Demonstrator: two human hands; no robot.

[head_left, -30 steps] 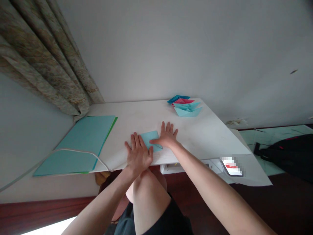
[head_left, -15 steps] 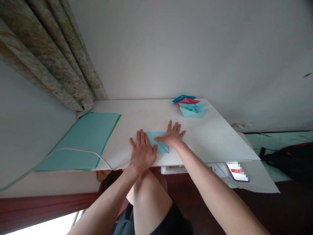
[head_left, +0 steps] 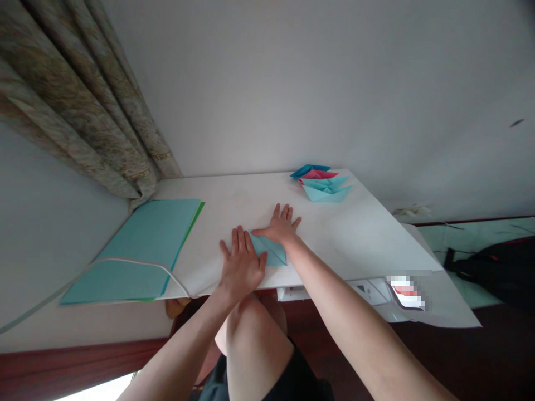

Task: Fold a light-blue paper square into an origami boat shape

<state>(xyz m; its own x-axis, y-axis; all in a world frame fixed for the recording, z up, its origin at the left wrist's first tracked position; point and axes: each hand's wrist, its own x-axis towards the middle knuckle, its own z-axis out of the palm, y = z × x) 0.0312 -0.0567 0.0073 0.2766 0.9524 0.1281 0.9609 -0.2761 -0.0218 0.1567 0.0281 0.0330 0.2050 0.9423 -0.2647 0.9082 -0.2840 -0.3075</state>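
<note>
A folded piece of light blue paper [head_left: 272, 255] lies flat near the front edge of the white table, with a diagonal crease line across it. My left hand [head_left: 242, 263] rests flat along its left side, fingers stretched out and thumb on the paper. Over the paper's upper right part spreads my right hand [head_left: 281, 227], its thumb reaching to the top left corner and its other fingers pointing away from me. Part of the paper is hidden under both hands.
Light blue, red and dark blue paper boats [head_left: 326, 191] stand at the back right. A stack of coloured paper sheets [head_left: 137, 245] lies at the left, crossed by a white cable [head_left: 137, 260]. A phone [head_left: 405, 292] sits beyond the front right edge.
My right hand has slid left and slightly away from me, its thumb moving from the paper's middle to its top left corner. My left hand stays on the left side.
</note>
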